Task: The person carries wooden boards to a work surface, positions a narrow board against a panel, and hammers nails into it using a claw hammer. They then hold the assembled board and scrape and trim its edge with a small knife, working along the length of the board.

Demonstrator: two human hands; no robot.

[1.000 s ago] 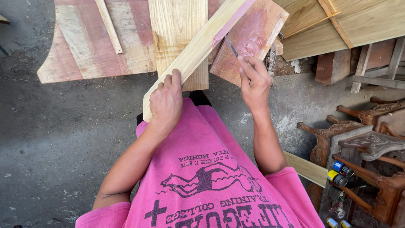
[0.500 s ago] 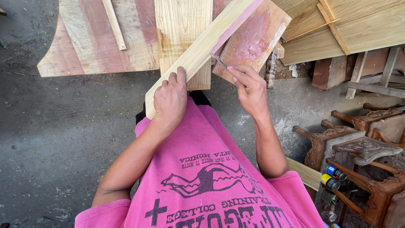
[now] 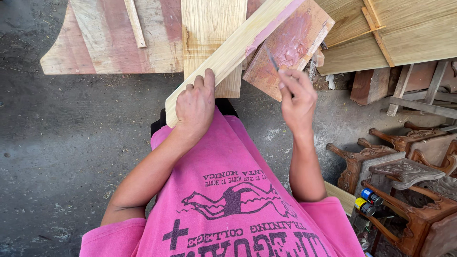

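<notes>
Left hand [image 3: 195, 102] fingers clamp the near end of the long pale wooden plank [image 3: 233, 50]. Right hand [image 3: 297, 97] fingers pinch a thin metal blade [image 3: 272, 59] beside its pink-smeared far edge; filling appears partly done, the near edge bare.

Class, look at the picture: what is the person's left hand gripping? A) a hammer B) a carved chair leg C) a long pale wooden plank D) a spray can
C: the left hand clasps the lower end of the long pale wooden plank, while the right hand holds a thin tool.
</notes>
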